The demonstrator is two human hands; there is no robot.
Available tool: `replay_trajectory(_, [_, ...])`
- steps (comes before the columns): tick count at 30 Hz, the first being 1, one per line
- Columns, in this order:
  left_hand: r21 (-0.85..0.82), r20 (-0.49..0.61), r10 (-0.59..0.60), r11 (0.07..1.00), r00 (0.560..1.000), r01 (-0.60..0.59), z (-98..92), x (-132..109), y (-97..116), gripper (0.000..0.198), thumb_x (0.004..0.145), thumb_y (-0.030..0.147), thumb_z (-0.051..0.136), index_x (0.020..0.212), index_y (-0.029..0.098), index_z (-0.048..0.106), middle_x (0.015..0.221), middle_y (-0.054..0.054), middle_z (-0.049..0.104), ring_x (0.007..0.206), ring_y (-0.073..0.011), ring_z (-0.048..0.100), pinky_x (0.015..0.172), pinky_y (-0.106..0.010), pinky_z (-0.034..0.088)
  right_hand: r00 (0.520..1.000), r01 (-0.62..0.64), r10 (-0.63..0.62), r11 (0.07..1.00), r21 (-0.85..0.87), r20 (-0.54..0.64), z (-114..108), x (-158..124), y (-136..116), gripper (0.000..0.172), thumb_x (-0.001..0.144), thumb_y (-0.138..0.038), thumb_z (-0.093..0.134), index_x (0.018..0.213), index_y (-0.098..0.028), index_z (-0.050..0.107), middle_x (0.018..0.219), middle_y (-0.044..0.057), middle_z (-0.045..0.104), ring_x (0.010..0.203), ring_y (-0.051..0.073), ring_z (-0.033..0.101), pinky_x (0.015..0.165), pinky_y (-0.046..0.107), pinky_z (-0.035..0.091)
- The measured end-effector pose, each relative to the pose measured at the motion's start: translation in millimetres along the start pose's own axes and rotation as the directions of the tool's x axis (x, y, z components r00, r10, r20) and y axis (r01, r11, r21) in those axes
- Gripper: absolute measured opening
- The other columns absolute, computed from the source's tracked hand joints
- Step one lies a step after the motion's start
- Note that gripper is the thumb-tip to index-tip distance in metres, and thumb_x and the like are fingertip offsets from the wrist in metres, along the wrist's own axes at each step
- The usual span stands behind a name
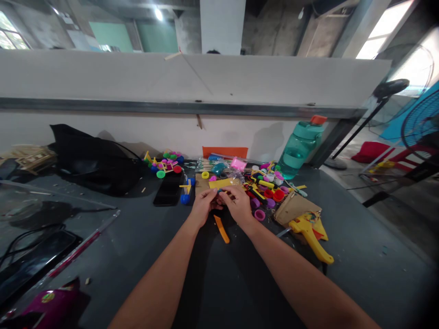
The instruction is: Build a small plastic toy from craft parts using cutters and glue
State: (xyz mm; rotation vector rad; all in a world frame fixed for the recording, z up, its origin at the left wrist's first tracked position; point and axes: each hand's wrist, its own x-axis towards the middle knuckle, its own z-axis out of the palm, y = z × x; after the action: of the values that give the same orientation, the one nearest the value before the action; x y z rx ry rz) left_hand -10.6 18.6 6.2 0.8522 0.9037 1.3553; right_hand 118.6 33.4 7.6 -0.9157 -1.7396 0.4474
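Note:
My left hand (204, 203) and my right hand (236, 203) meet over the middle of the table. Both are closed, fingertips pinched together around a small blue-green piece (220, 192), mostly covered by the fingers, so its kind is unclear. Just below my hands lies a flat orange strip (222, 230), like a craft knife handle. Behind them is a yellow sheet (222, 183). Purple and red plastic rings (259, 214) lie right of my right hand. To the left of my left hand is a small assembly of yellow sticks and blue balls (185, 192).
A yellow glue gun (312, 237) lies at right by cardboard (291, 208). A teal water bottle (298, 148) stands behind. At left are a black phone (168, 189), a colourful stick-and-wheel model (166, 164) and a black bag (92, 160). A white partition (154, 77) borders the table's back.

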Motion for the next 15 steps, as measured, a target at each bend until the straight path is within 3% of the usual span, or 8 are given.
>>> replay_trajectory(4, [0.019,0.011,0.004,1.0,1.0,-0.004,-1.1,0.5,-1.9,0.032,0.065,0.043,0.067,0.068,0.012,0.062,0.057,0.0,0.055,0.052,-0.0098,0.053,0.047,-0.023,0.05,0.999,-0.015,0.015,1.0,0.009,-0.044,1.0,-0.9,-1.3,0.011,0.078,-0.028,0.058,0.081,-0.022,0.066,0.08,0.004,0.065,0.081,0.018,0.059,0.077,0.032,0.047])
replay_trajectory(15, [0.086,0.013,0.019,0.996,1.0,-0.02,0.3,-1.3,-0.1,0.03,0.064,0.043,0.068,0.069,0.014,0.062,0.062,0.0,0.056,0.054,-0.0095,0.052,0.048,-0.022,0.049,0.998,-0.07,0.07,0.996,0.059,-0.008,2.2,-1.9,4.9,0.018,0.082,-0.029,0.051,0.087,-0.022,0.066,0.084,0.004,0.066,0.082,0.018,0.061,0.073,0.031,0.049])
